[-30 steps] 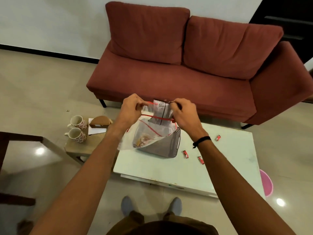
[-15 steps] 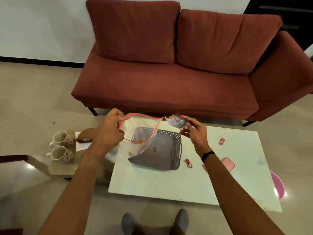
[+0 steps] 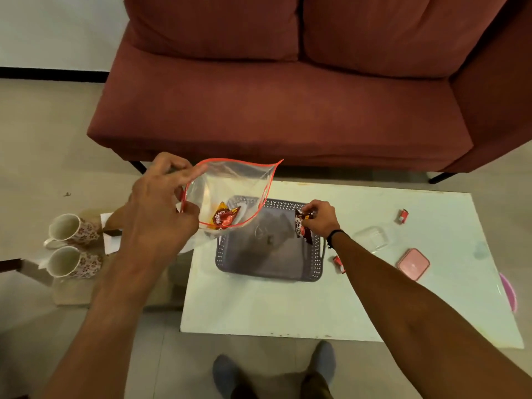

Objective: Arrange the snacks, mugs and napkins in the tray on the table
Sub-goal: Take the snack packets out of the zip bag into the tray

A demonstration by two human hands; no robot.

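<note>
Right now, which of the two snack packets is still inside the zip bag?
The orange-red packet, seen through the clear zip bag that the left hand holds open. The dark brown packet is out, pinched in the right hand over the grey tray.

left hand (image 3: 161, 208): raised, pinching | right hand (image 3: 319, 218): lowered, fingers closed

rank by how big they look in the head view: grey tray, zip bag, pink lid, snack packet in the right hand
1. grey tray
2. zip bag, nearly as big, but held nearer the camera, so unsure
3. pink lid
4. snack packet, partly hidden by the right hand
</note>
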